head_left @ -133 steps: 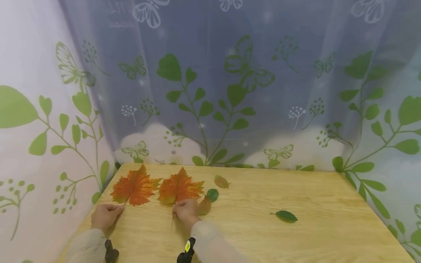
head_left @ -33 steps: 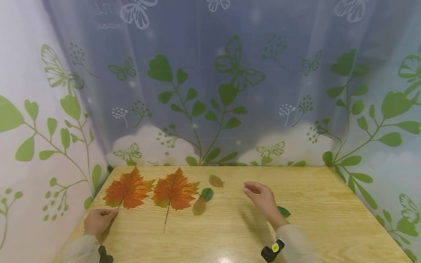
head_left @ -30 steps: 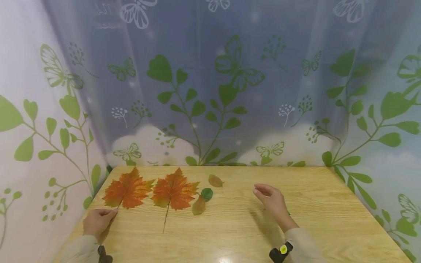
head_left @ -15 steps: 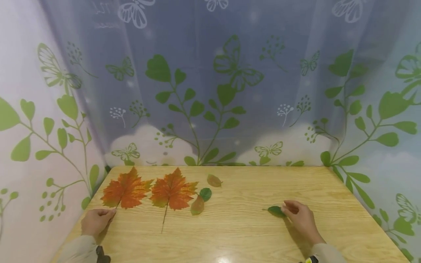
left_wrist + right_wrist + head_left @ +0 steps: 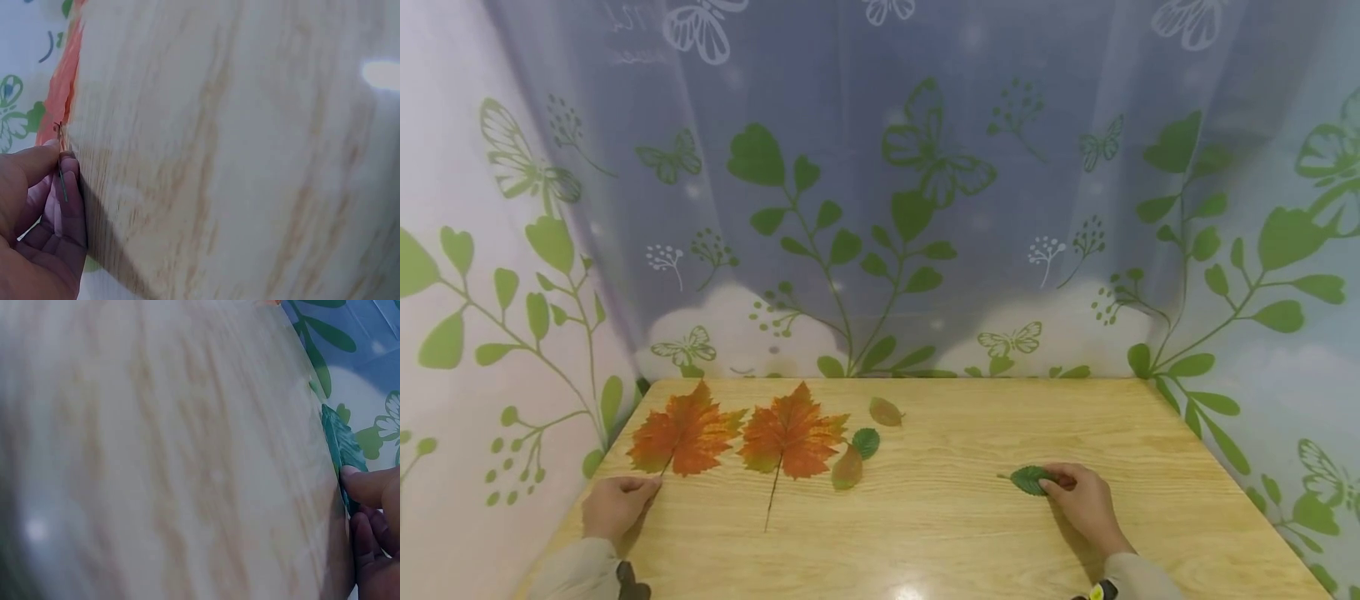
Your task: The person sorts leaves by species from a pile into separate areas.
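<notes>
At the table's left, my left hand (image 5: 617, 507) pinches the stem of an orange maple leaf (image 5: 685, 432); the left wrist view shows the stem (image 5: 63, 178) between thumb and fingers. A second maple leaf (image 5: 792, 433) lies just to its right, its stem toward me. On the right side, my right hand (image 5: 1086, 504) pinches the blunt end of a small dark green leaf (image 5: 1027, 480), thumb on top, the leaf's stem pointing left. In the right wrist view the green leaf (image 5: 340, 440) stands out beyond the thumb.
Right of the second maple leaf lie a brownish-green leaf (image 5: 847, 468), a round green leaf (image 5: 866, 442) touching it, and another brownish leaf (image 5: 887, 412) farther back. All rest on the wooden table (image 5: 940, 517), with a patterned curtain (image 5: 880, 250) behind.
My right hand let go of the second maple leaf's stem, moved right over the table and now pinches the green leaf. My left hand keeps its hold on the first stem.
</notes>
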Motion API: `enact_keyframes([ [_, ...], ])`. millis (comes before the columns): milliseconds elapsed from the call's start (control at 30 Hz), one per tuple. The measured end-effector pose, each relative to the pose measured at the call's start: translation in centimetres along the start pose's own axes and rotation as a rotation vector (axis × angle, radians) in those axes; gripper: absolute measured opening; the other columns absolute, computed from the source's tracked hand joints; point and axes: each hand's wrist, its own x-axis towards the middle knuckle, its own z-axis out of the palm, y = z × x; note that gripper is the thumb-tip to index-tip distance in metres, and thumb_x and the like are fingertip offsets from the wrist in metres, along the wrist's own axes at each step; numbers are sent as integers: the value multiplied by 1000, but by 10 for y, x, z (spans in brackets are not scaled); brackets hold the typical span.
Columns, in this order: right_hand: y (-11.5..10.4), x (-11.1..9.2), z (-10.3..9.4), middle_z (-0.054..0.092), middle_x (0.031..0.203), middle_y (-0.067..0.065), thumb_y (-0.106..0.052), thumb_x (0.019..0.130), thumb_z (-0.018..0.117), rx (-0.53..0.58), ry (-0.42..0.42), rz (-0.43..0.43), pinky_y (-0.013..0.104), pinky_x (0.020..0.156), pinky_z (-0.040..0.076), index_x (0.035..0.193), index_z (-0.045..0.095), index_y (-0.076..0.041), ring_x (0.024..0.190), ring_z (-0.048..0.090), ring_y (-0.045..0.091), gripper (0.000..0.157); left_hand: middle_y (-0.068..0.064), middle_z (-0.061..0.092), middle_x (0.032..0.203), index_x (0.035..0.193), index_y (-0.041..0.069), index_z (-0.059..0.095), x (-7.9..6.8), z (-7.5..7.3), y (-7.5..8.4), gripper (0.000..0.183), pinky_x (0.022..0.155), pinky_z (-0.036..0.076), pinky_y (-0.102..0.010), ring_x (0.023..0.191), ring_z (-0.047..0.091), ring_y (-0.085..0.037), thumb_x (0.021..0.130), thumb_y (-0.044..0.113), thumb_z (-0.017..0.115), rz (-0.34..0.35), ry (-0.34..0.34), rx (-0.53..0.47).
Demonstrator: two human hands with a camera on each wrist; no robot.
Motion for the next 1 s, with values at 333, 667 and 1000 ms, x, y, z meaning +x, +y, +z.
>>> enact_keyframes([
  [333, 3, 0, 0, 67, 98, 14, -7, 85, 71, 11, 11, -5, 36, 74, 54, 108, 68, 3, 87, 62, 26, 26, -19, 71, 92, 92, -2, 74, -1, 2, 6, 34, 83, 43, -56, 95, 60, -47, 89, 31, 65, 26, 24, 30],
  [667, 5, 1, 0, 67, 98, 15, -6, 84, 71, 4, 24, -14, 33, 73, 54, 107, 68, 4, 87, 62, 26, 25, -18, 72, 88, 96, -3, 73, 5, -15, 31, 37, 71, 50, -47, 86, 64, -40, 91, 32, 65, 116, 50, -1],
  [1000, 5, 0, 2, 67, 100, 16, -7, 85, 71, 6, 15, -10, 36, 75, 54, 109, 68, 3, 89, 63, 28, 26, -21, 59, 127, 129, 2, 58, 6, -4, 164, 54, 88, 50, -47, 111, 58, -36, 94, 43, 59, 182, -257, -306],
])
